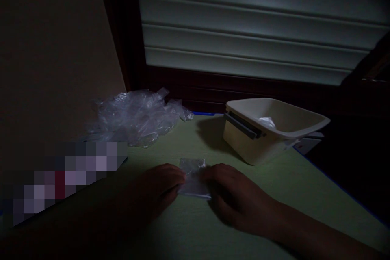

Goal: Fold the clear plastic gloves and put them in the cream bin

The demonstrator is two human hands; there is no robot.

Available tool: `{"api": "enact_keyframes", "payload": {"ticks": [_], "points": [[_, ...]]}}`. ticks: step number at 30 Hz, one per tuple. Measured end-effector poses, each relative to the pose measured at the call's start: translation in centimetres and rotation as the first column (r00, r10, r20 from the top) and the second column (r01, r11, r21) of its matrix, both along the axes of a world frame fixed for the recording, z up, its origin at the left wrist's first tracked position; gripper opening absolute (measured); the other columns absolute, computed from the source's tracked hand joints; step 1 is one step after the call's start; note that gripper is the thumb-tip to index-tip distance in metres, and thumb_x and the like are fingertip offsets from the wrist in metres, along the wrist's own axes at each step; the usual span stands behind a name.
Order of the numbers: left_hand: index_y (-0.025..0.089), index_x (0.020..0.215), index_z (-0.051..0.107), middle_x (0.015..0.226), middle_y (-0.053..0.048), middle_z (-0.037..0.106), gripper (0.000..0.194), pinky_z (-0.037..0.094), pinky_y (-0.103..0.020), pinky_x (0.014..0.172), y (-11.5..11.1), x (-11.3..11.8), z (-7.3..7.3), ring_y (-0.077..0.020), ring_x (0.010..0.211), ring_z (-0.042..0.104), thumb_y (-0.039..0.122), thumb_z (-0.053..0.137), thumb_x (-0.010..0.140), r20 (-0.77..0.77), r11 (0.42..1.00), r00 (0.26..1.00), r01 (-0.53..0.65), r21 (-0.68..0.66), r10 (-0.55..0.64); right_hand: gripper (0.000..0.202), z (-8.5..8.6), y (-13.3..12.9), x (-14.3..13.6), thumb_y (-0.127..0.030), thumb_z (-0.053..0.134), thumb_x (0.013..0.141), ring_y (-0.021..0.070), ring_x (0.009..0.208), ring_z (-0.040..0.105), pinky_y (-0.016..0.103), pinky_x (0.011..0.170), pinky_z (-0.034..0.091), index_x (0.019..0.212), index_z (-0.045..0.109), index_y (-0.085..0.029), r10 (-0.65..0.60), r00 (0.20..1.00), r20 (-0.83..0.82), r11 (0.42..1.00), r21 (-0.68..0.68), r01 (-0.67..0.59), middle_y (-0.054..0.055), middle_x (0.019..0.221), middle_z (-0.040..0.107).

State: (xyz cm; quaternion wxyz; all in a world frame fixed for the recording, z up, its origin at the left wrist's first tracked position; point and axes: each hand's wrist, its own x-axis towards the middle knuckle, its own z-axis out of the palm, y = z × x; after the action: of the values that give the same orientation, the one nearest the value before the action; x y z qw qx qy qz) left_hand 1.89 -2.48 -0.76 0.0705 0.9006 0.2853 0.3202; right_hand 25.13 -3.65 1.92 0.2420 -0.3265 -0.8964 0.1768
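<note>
A small clear plastic bag (pixel 193 183) lies flat near the middle of the table, between my two hands. My left hand (pixel 164 185) pinches its left edge, thumb and fingers closed together. On the other side, my right hand (pixel 233 193) has its fingers curled onto the bag's right edge; the fingertips are slightly blurred and partly hidden. A loose heap of similar clear plastic bags (pixel 137 115) sits at the back left. To the back right stands a cream plastic bin (pixel 252 148), with a bit of clear plastic (pixel 267 122) inside it.
The green tabletop (pixel 189 231) has a blue edge along its right side. A pixelated, blurred-out item (pixel 73 178) lies at the left. Behind the table are a slatted shutter (pixel 243 28) and a wall (pixel 55 48). The room is dim.
</note>
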Motion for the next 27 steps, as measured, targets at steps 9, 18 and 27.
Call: {"api": "enact_keyframes", "payload": {"ticks": [9, 18, 27], "points": [[0.017, 0.099, 0.06, 0.096, -0.006, 0.063, 0.022, 0.048, -0.026, 0.077, 0.4, -0.2, -0.4, -0.0156, 0.088, 0.059, 0.014, 0.044, 0.084, 0.035, 0.99, 0.998, -0.052, -0.131, 0.058, 0.018, -0.5, 0.2, -0.4, -0.023, 0.051, 0.088, 0.0184, 0.086, 0.055, 0.032, 0.08, 0.04, 0.103, 0.058, -0.017, 0.014, 1.0, 0.019, 0.998, -0.056, -0.013, 0.006, 0.093, 0.064], [0.02, 0.073, 0.065, 0.075, 0.0, 0.065, 0.017, 0.044, -0.022, 0.063, -0.1, 0.9, 0.4, -0.0126, 0.068, 0.06, 0.025, 0.049, 0.077, 0.093, 0.916, 0.974, -0.158, -0.369, 0.206, 0.017, -0.1, -0.6, -0.9, -0.024, 0.047, 0.087, 0.0104, 0.056, 0.049, 0.021, 0.051, 0.035, 0.083, 0.061, -0.015, -0.167, 0.976, -0.137, 0.93, -0.35, 0.11, 0.0, 0.065, 0.057], [0.018, 0.072, 0.064, 0.067, 0.0, 0.064, 0.023, 0.042, -0.024, 0.061, -0.5, 1.5, 1.3, -0.0142, 0.064, 0.059, 0.031, 0.045, 0.077, -0.008, 0.84, 0.942, -0.303, -0.451, 0.336, 0.017, -0.5, -0.6, -0.8, -0.021, 0.051, 0.085, 0.0122, 0.064, 0.053, 0.023, 0.056, 0.04, 0.101, 0.056, -0.016, -0.212, 0.953, -0.217, 0.932, -0.338, 0.131, 0.002, 0.079, 0.06]]}}
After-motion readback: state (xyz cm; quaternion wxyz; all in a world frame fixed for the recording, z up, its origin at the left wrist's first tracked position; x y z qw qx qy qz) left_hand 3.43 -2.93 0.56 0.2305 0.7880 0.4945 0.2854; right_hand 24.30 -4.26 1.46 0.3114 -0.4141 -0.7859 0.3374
